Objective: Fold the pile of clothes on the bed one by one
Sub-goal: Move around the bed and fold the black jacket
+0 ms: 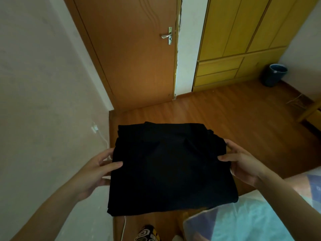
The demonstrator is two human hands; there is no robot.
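A black garment point(166, 167), folded into a flat rectangle, is held up in the air in front of me, above the floor. My left hand point(97, 171) grips its left edge, thumb on top and fingers underneath. My right hand point(243, 162) grips its right edge the same way. The bed point(251, 220), covered in a light blue and checked sheet, shows at the bottom right. No pile of clothes is in view.
A brown door point(132, 54) stands ahead, with a yellow wardrobe point(239, 42) to its right. A dark bin point(274, 75) sits in the far right corner on the wooden floor point(217, 112). A white cable point(102, 136) runs down the left wall.
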